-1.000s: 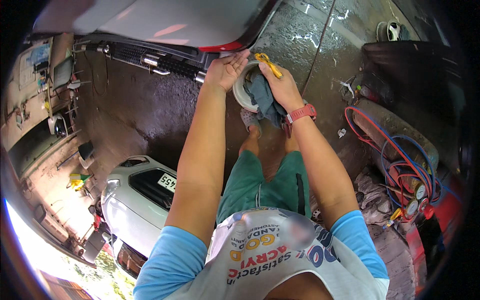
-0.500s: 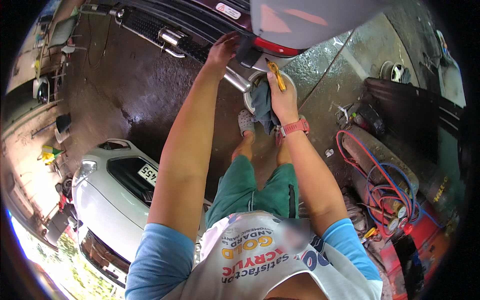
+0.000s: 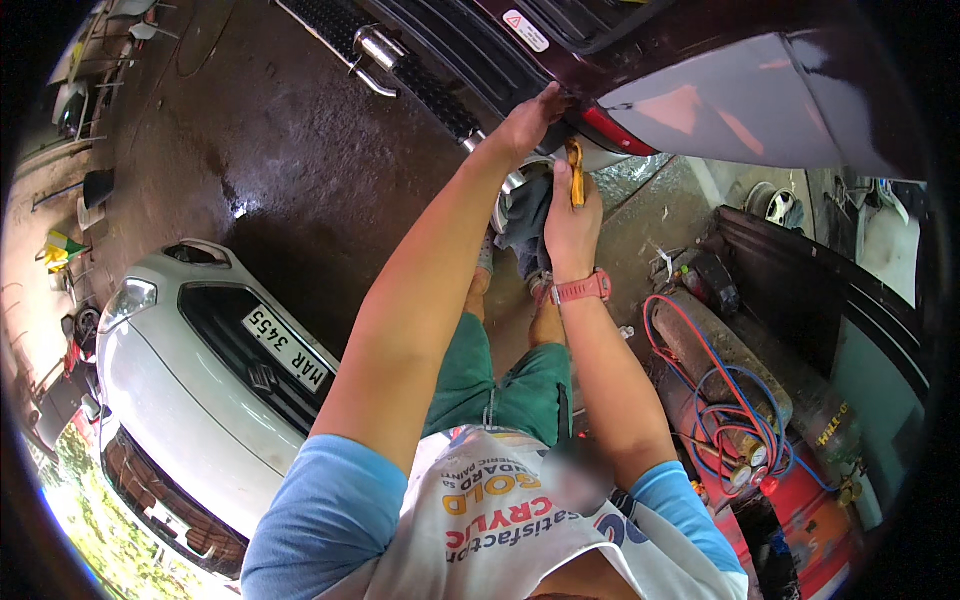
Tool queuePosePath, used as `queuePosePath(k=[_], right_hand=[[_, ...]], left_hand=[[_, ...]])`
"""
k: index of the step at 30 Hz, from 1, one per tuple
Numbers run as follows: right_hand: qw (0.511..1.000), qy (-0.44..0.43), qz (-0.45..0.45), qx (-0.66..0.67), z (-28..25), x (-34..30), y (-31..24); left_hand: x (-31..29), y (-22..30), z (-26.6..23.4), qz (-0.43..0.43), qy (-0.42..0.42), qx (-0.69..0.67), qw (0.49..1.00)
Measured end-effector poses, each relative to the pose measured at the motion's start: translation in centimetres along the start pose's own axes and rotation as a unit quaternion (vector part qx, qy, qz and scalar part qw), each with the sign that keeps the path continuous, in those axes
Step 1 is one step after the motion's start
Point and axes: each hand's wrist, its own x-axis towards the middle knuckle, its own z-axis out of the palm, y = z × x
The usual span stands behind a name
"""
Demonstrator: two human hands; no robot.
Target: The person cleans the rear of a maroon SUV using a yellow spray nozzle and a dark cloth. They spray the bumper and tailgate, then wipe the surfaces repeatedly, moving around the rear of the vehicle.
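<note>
My left hand (image 3: 530, 125) reaches to the rear corner of a dark maroon vehicle (image 3: 590, 45). Its fingers curl onto a black corner piece (image 3: 558, 138) beside the red tail light (image 3: 618, 130); the fingertips are partly lost in shadow. Close by on the right, my right hand (image 3: 574, 225) is closed round a yellow utility knife (image 3: 576, 175), held upright with the thumb along it. A dark grey-blue cloth (image 3: 525, 225) hangs beside that hand, in front of a pale bucket (image 3: 499, 215) that is mostly covered. Whether the right hand also holds the cloth, I cannot tell.
A grey-patched panel (image 3: 710, 100) spans the upper right. The vehicle's step bar (image 3: 430, 95) runs along the upper middle. Behind my left arm stands a silver car (image 3: 190, 370). Gas cylinders (image 3: 720, 350) with red and blue hoses (image 3: 765, 400) lie at right, near a dark panel (image 3: 800, 270).
The view has swung, so the vehicle and both hands sit farther right. My left hand has come closer to my right hand, which still holds the utility knife.
</note>
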Motion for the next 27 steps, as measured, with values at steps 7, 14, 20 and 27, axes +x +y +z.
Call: queuePosePath(k=[7,14,20,27], right_hand=[[0.999,0.046,-0.027,-0.001,-0.1,-2.8,-4.8],[0.997,0.037,-0.022,0.061,-2.4,-5.4,-7.9],[0.997,-0.05,-0.003,0.063,-4.1,-5.5,-9.6],[0.999,-0.046,0.024,-0.003,-4.9,-3.9,-10.4]], left_hand=[[-2.8,2.6,1.3,0.075,-0.032,0.006,0.997],[-6.8,6.9,3.0,0.161,-0.049,-0.041,0.985],[-5.4,4.8,3.2,0.103,-0.048,-0.018,0.993],[-5.2,5.4,2.9,-0.011,0.004,0.053,0.999]])
